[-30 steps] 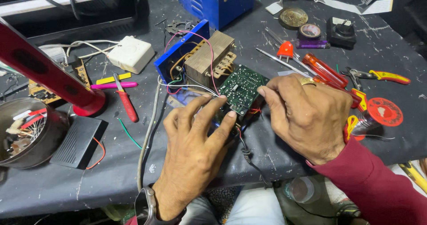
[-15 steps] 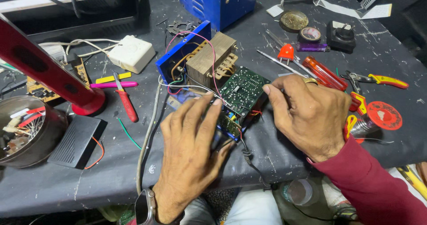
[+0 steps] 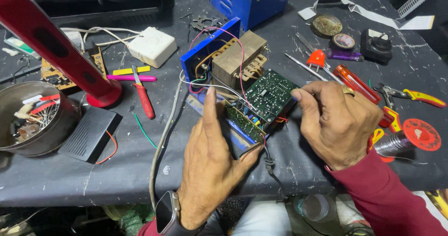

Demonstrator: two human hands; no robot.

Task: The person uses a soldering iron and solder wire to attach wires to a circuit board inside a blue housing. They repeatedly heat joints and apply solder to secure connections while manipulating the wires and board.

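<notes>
Mid-frame, the left hand (image 3: 210,156), fingers extended, steadies the green circuit board (image 3: 268,93); the right hand (image 3: 338,121) pinches its edge, wires attached to the transformer (image 3: 238,61).

Light was even, fairly bright and from overhead, shadows under the left hand (image 3: 212,170) and right hand (image 3: 338,124) soft and short, glare slight on the red lamp arm (image 3: 56,54), focus sharp at centre, far corners mildly stretched and dim.
</notes>
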